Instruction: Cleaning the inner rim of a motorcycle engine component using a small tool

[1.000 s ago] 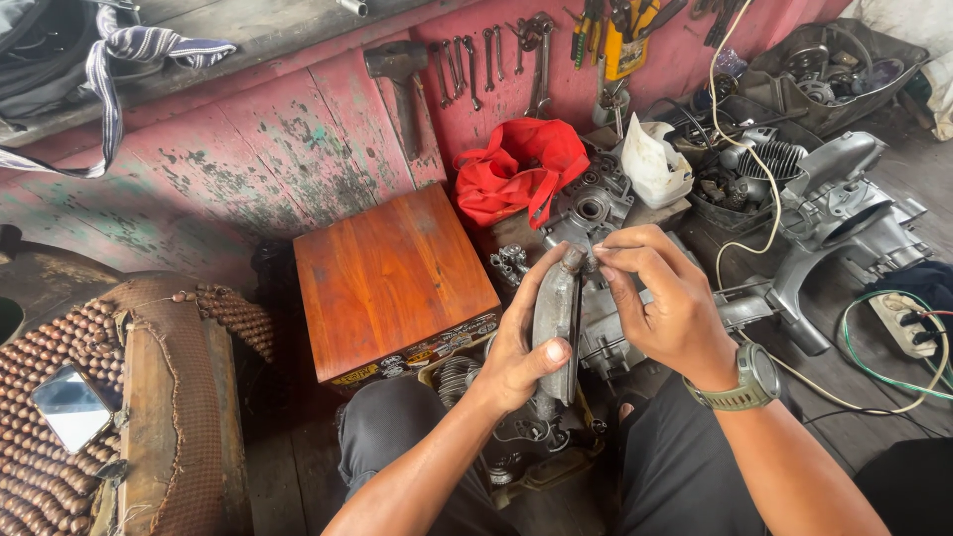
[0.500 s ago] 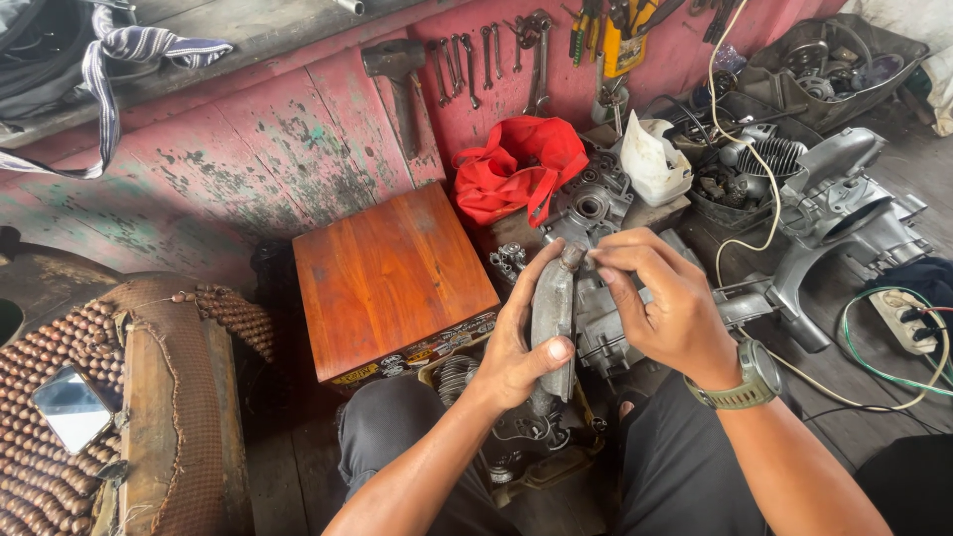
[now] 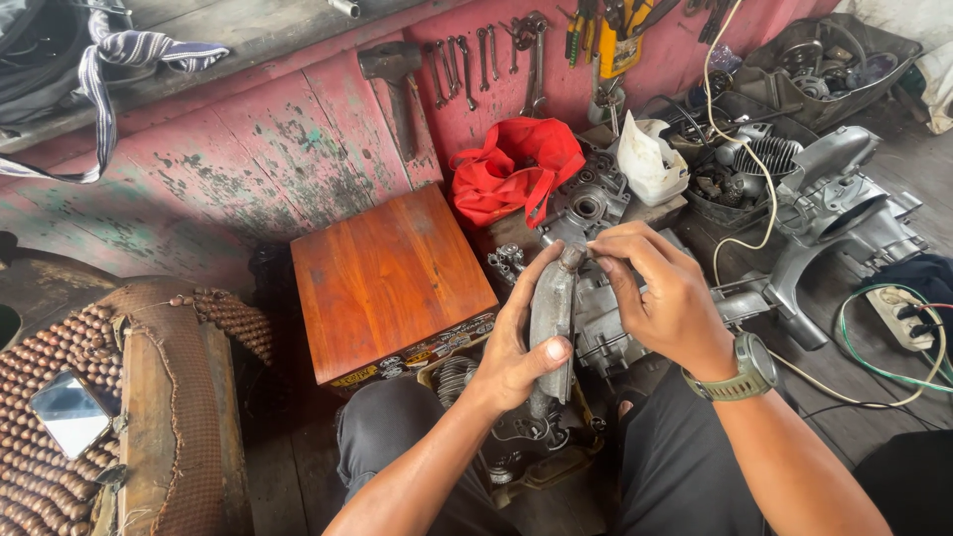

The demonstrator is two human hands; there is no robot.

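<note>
My left hand (image 3: 518,347) grips a long, curved grey metal engine part (image 3: 551,313), held upright in front of me, thumb pressed on its face. My right hand (image 3: 663,298), with an olive watch on the wrist, pinches the part's top end with fingertips. Just behind the part lies a grey engine case (image 3: 601,323) on the floor between my knees. I cannot tell whether my right fingers hold anything small.
A wooden box with a reddish top (image 3: 387,278) stands left of my hands. A red cloth (image 3: 516,169), a white jug (image 3: 650,159), engine casings (image 3: 844,199), hanging wrenches (image 3: 486,55), a hammer (image 3: 397,84), a beaded seat with a phone (image 3: 68,412) and a power strip (image 3: 908,318) surround me.
Both hands stay on the metal part; the right fingers have shifted slightly at its top end. Little else has moved.
</note>
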